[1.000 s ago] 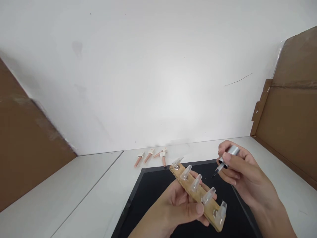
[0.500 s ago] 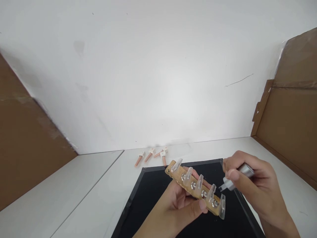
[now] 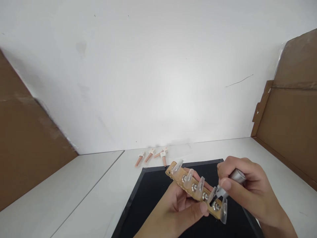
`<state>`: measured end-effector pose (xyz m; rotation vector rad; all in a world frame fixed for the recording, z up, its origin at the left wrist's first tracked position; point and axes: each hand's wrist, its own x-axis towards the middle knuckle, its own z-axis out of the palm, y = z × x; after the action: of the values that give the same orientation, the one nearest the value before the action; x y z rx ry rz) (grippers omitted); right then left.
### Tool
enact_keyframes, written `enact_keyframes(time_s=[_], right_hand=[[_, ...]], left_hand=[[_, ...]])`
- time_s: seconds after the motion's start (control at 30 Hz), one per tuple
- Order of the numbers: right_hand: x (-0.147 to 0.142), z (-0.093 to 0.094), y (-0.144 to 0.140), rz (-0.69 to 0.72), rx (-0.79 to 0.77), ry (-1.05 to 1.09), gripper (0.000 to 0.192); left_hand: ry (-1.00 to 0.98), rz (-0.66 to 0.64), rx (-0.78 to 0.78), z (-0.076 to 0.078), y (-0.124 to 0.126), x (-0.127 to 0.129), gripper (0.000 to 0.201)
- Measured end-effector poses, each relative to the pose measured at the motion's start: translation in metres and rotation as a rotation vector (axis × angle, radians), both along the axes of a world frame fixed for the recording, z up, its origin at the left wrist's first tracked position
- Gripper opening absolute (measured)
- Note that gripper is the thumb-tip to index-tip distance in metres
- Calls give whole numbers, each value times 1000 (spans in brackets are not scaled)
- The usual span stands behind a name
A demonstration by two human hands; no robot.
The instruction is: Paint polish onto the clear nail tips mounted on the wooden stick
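Note:
My left hand (image 3: 182, 208) is closed around a tan, wavy-edged nail display stand (image 3: 175, 177), tilted down to the right. Clear false nail tips (image 3: 200, 186) stick up from it in a row, with round silver mounts (image 3: 194, 187) between them. In my right hand (image 3: 250, 185), thumb and fingers pinch a nail polish brush with a silver handle (image 3: 237, 177). Its dark tip (image 3: 213, 200) lies at the stand's right end, among the last two nail tips; whether it touches one I cannot tell.
Below my hands lies a black mat (image 3: 146, 191) on the white table (image 3: 99, 195). Several small pink-and-white pieces (image 3: 148, 155) lie behind it. A white wall (image 3: 158, 76) rises at the back, with brown cardboard (image 3: 289, 115) on the right and a cardboard panel (image 3: 29, 138) on the left.
My right hand has moved left and slightly down, bringing the brush tip from beside the stand to between the last nail tips. My left hand and the stand have barely shifted.

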<state>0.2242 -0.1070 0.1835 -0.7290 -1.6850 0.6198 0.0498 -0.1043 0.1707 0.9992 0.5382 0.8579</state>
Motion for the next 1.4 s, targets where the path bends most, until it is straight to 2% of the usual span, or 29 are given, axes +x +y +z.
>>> enact_keyframes(time_s=[0.27,0.53,0.8,1.03,1.17,1.4], right_hand=[[3,-1,0,-66,7,-8,32],[6,0,0,-58,12,29,25],[4,-3,-1,22,-32,151,28],[-3,5,-2,91,23,89,31],[-3,5,-1,22,40,17,28],[2,0,-2,-105,33,38,24]], left_hand=[[-46,-23,12,-1,-3,-3,24],[-111,-43,20,-6,-4,-6,25],[-46,-21,63,-10,-1,-10,25],[42,-2,103,-6,2,-3,26],[39,6,121,-5,-1,-3,25],[13,-9,98,-6,-7,-10,26]])
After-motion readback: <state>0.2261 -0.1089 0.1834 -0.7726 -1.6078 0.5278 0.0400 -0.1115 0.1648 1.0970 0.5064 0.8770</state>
